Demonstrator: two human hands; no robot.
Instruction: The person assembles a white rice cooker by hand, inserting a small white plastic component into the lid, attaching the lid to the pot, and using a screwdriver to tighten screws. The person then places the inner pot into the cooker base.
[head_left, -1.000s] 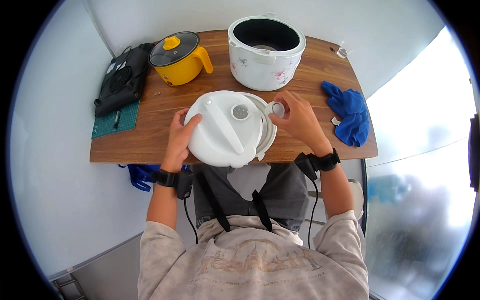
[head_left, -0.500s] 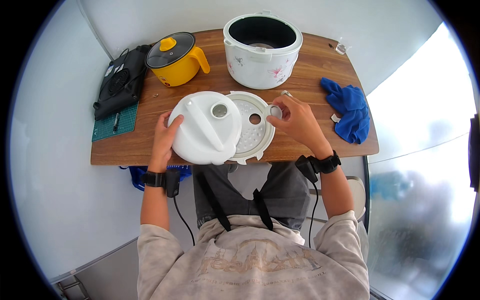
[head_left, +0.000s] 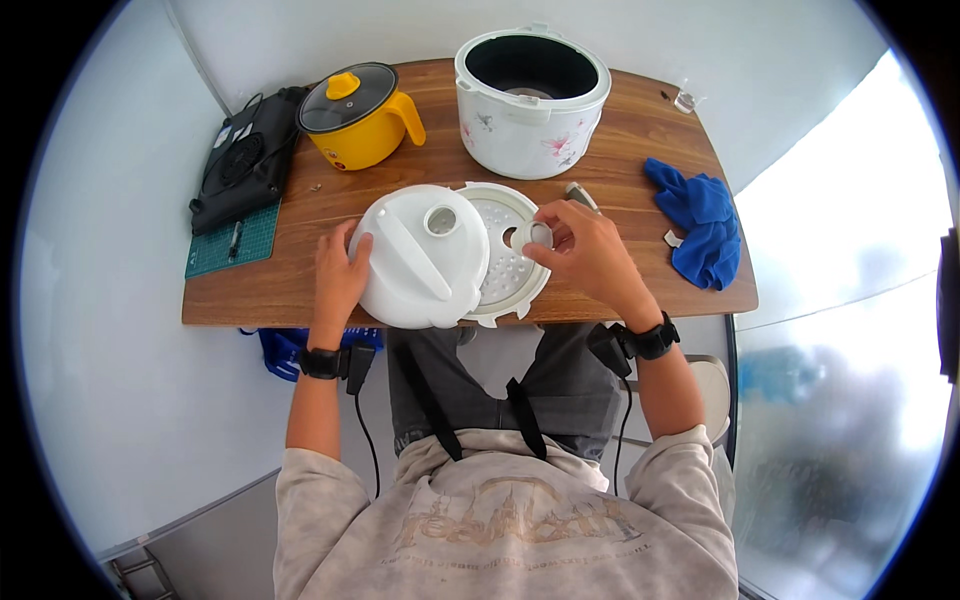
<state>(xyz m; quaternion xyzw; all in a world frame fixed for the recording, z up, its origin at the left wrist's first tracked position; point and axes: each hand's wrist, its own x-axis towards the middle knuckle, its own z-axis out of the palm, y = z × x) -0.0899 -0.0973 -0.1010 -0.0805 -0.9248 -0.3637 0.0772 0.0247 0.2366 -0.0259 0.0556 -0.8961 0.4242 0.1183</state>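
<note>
- Left edge of the table (head_left: 310,290): one green mat (head_left: 262,232), one pen (head_left: 236,240) on it; one black appliance (head_left: 235,170) partly over the mat.
- Left hand (head_left: 343,270), near edge: thumb over the rim of the white lid (head_left: 415,285), fingers curled round its left side, tips hidden; has hold of it.
- Far left corner area: one yellow pot (head_left: 355,148), glass cover on; contents can't tell.
- Centre, near edge: two round cover pieces, white lid overlapping the dimpled inner plate (head_left: 505,275), which shows one hole.
- Far edge, centre: one white cooker body (head_left: 515,140), uncovered, dark inside, pale disc low down.
- Right hand (head_left: 595,260): thumb and fingers pinched on one small round cap (head_left: 537,236), over the plate beside its hole.
- Right edge: one clear cup (head_left: 685,101), toward far corner; one blue cloth (head_left: 695,215), crumpled.
</note>
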